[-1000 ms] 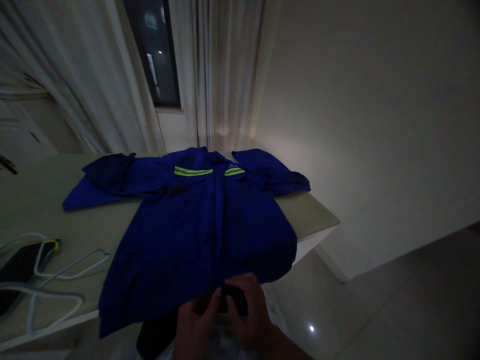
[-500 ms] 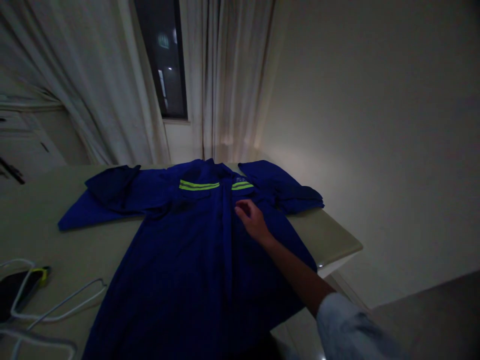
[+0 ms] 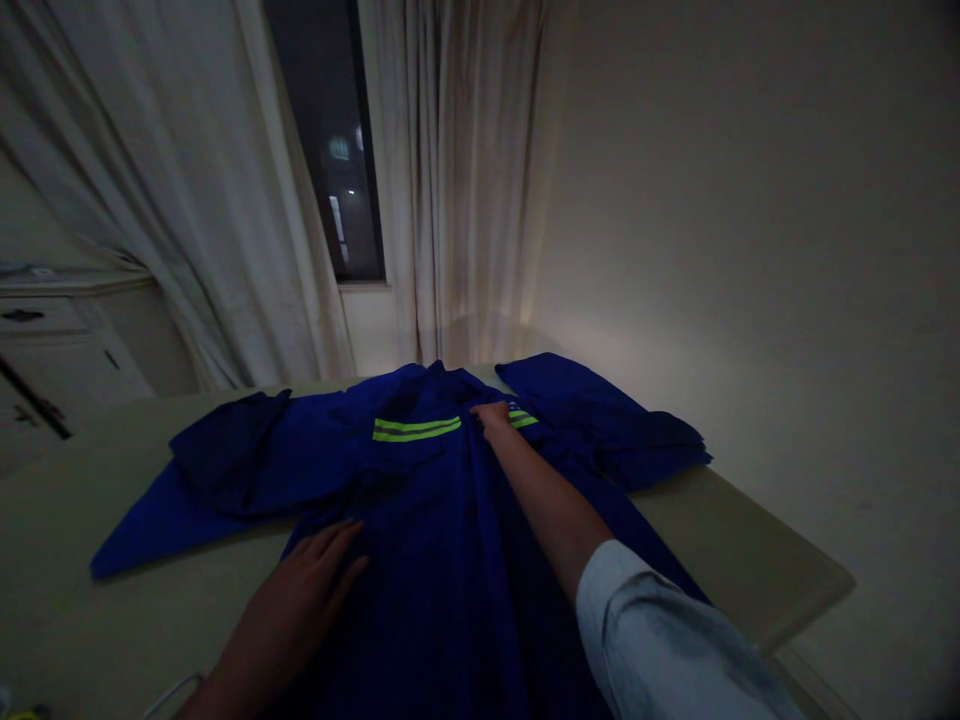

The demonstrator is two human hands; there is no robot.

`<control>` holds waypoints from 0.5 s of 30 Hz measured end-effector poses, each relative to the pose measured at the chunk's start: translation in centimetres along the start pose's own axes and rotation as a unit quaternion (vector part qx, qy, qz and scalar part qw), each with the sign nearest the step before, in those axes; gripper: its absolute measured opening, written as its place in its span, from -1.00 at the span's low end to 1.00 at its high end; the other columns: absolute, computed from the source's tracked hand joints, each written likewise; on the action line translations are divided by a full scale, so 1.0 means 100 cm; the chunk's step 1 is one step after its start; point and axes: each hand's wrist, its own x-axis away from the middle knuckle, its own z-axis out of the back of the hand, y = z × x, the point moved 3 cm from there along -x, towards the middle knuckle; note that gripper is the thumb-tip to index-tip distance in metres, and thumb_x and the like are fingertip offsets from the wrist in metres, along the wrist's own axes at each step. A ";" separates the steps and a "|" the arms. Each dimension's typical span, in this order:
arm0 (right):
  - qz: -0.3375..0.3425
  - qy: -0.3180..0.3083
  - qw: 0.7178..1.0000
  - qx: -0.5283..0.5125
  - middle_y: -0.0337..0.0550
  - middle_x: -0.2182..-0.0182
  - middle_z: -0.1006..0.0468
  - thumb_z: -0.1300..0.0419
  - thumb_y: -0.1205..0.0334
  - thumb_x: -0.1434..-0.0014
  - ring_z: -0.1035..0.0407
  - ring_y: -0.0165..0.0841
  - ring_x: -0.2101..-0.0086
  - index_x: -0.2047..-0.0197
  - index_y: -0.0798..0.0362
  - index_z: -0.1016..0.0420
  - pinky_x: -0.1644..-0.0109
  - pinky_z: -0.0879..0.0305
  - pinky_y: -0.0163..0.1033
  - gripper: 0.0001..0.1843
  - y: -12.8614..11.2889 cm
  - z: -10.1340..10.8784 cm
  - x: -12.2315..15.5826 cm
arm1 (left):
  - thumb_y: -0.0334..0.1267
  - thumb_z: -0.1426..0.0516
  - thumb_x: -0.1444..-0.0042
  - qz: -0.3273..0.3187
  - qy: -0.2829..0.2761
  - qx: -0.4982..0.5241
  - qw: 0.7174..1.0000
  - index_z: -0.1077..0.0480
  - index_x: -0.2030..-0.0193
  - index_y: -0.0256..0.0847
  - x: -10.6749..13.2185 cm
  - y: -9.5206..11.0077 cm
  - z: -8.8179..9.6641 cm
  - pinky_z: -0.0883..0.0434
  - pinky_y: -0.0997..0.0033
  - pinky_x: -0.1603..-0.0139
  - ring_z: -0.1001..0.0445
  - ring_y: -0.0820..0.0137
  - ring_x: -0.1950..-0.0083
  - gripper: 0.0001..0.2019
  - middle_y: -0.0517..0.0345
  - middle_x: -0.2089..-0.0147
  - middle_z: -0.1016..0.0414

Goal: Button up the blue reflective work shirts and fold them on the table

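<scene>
A blue work jacket (image 3: 420, 520) with yellow-green reflective stripes across the chest lies front up on a pale table (image 3: 90, 620), sleeves folded out to both sides. My left hand (image 3: 311, 575) rests flat on the jacket's left side, fingers stretched out. My right hand (image 3: 491, 415) reaches far up to the chest, at the front placket between the stripes; its fingers are curled on the fabric. The room is dim.
White curtains (image 3: 187, 200) and a dark window (image 3: 337, 150) stand behind the table. A white cabinet (image 3: 52, 330) is at the left. The table's right corner (image 3: 817, 580) ends near a bare wall. A piece of white hanger wire (image 3: 169, 692) shows at the bottom left.
My right hand has slid from the hem up the front of the jacket to the chest stripes. My left hand has come into view and laid flat on the jacket. The camera has moved closer.
</scene>
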 end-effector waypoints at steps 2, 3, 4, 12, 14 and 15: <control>-0.010 -0.007 1.000 0.008 -0.06 0.26 -0.74 -0.31 0.31 -0.04 -0.62 -0.24 0.25 0.12 0.13 -0.68 0.16 -0.50 -0.27 -0.70 -0.002 -0.012 -0.006 | 0.07 0.00 -0.40 -0.002 0.020 -0.008 1.000 -0.53 -0.23 -0.06 -0.001 -0.020 -0.013 -0.53 -0.03 -0.28 -0.58 0.11 -0.23 -0.54 0.04 -0.26 -0.58; -0.006 -0.014 1.000 0.015 -0.08 0.25 -0.74 -0.30 0.33 -0.05 -0.62 -0.26 0.23 0.13 0.10 -0.69 0.13 -0.49 -0.29 -0.72 -0.003 -0.018 -0.007 | 0.06 -0.01 -0.41 -0.006 0.025 -0.006 1.000 -0.54 -0.21 -0.03 0.002 -0.026 -0.020 -0.54 0.01 -0.27 -0.59 0.14 -0.21 -0.56 0.07 -0.25 -0.58; 0.000 -0.024 1.000 0.020 -0.12 0.24 -0.75 -0.30 0.35 -0.05 -0.62 -0.27 0.21 0.15 0.06 -0.70 0.09 -0.49 -0.29 -0.73 -0.003 -0.023 -0.007 | 0.05 -0.02 -0.41 -0.010 0.028 -0.004 1.000 -0.54 -0.20 0.00 0.005 -0.030 -0.025 -0.54 0.04 -0.27 -0.59 0.16 -0.20 -0.58 0.10 -0.25 -0.59; 0.041 -0.059 0.996 0.059 -0.08 0.14 -0.75 -0.22 0.37 -0.20 -0.63 -0.23 0.10 0.08 0.04 -0.74 -0.09 -0.46 -0.22 -0.71 0.019 -0.036 0.013 | 0.04 -0.08 -0.37 -0.035 0.051 0.020 0.998 -0.56 -0.19 0.12 0.012 -0.031 -0.025 -0.62 0.15 -0.17 -0.63 0.17 -0.15 -0.63 0.19 -0.23 -0.60; 0.047 -0.058 0.995 0.073 -0.01 0.14 -0.75 -0.21 0.38 -0.21 -0.62 -0.19 0.10 0.05 0.09 -0.74 -0.10 -0.46 -0.20 -0.68 0.023 -0.036 0.013 | 0.05 -0.08 -0.37 -0.033 0.046 0.017 0.998 -0.54 -0.21 0.12 0.012 -0.033 -0.025 -0.61 0.13 -0.19 -0.62 0.16 -0.17 -0.62 0.18 -0.25 -0.59; 0.051 -0.060 0.994 0.078 0.00 0.14 -0.74 -0.21 0.37 -0.22 -0.62 -0.19 0.11 0.05 0.10 -0.74 -0.09 -0.46 -0.20 -0.69 0.024 -0.037 0.011 | 0.06 -0.08 -0.37 -0.031 0.043 0.016 0.998 -0.53 -0.23 0.12 0.013 -0.034 -0.026 -0.60 0.12 -0.20 -0.61 0.15 -0.19 -0.61 0.17 -0.26 -0.58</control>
